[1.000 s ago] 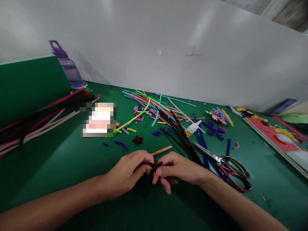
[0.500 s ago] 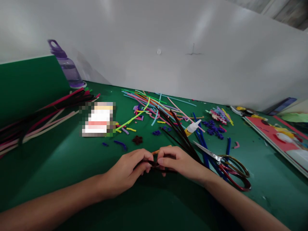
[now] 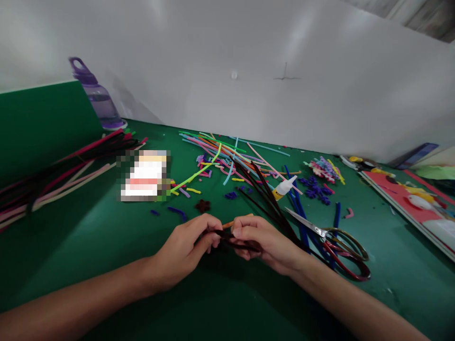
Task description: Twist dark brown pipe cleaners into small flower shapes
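Between my two hands runs a dark brown pipe cleaner, bent, with one length passing under my right fingers. My left hand pinches its left end between thumb and fingertips. My right hand is closed on it a short way to the right, thumb on top. Just behind the fingers lies a thin orange-brown stick, partly hidden by my right hand. A small brown flower shape of pipe cleaner rests on the table beyond my left hand.
Scissors lie right of my right hand, beside dark pipe cleaners and a glue bottle. Colourful pipe cleaners spread at the back. A purple water bottle stands back left; a red board lies right.
My hands have moved slightly apart, so more of the brown pipe cleaner shows between them. My right hand has turned a little, with its lower fingers now curled beneath it.
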